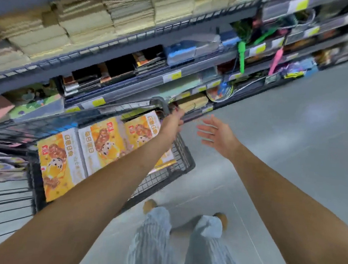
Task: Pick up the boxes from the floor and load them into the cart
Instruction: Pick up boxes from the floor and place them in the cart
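Grey shop floor runs along tall shelves stocked with folded cream stacks above and mixed packets lower down (much of it smeared by motion blur). Against the shelves stands a black wire cart, and three yellow boxes printed with a snack picture lie flat side by side inside it, filling its basket. The left hand reaches over the boxes to the cart's far upper rim, its fingers seemingly curled round the grey bar there, though the blur hides the grip itself. The right hand hangs in the air just beside the cart, palm turned inward, fingers straight and slightly spread, touching nothing. Below, striped trousers and tan shoes stand on the floor near the cart.
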The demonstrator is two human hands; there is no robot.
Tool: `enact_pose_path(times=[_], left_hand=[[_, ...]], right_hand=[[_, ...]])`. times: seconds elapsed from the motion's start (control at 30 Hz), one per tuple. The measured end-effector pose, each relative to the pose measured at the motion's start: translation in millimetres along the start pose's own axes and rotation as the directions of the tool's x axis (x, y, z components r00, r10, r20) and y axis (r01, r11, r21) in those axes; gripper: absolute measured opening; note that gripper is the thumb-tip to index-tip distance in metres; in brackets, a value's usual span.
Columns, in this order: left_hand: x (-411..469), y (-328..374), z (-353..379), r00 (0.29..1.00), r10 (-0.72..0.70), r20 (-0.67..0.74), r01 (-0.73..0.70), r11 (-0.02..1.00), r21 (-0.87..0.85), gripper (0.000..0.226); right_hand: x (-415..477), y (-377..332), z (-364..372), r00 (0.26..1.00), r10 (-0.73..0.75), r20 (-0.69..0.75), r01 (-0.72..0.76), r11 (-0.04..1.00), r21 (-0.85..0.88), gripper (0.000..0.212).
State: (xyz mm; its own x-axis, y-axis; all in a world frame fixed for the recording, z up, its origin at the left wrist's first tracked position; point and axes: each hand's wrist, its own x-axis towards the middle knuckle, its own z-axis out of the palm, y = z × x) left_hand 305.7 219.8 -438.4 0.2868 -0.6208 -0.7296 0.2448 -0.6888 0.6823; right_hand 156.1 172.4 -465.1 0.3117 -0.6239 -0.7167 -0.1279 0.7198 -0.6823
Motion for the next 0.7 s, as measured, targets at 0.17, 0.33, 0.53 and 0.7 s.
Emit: enact_pose_path(times=[0.17, 0.33, 0.53, 0.7], left_hand=[[-12.7, 9.7, 127.1, 0.998, 0.039, 0.058, -0.046, 0.991, 0.122, 0.045], [-21.1, 12.9, 245.8, 0.986, 0.094, 0.141, -0.126, 0.962, 0.241, 0.044], [-27.7, 25.5, 364.5, 0.964, 0.122, 0.237, -0.193, 0.932, 0.307, 0.047], [-20.0, 48.8, 440.4, 0.949, 0.117, 0.294, -0.222, 0.907, 0.357, 0.047]], right_hand=[[-22.8, -13.5, -119.7, 0.997, -0.013, -0.072, 0.02, 0.996, 0.092, 0.031], [-38.7, -25.5, -235.7, 0.991, -0.055, -0.122, 0.069, 0.991, 0.114, 0.027], [-65.1, -43.0, -358.9, 0.971, -0.088, -0.224, 0.128, 0.977, 0.171, 0.028], [-73.8, -59.0, -434.0, 0.948, -0.103, -0.302, 0.179, 0.955, 0.236, 0.018]])
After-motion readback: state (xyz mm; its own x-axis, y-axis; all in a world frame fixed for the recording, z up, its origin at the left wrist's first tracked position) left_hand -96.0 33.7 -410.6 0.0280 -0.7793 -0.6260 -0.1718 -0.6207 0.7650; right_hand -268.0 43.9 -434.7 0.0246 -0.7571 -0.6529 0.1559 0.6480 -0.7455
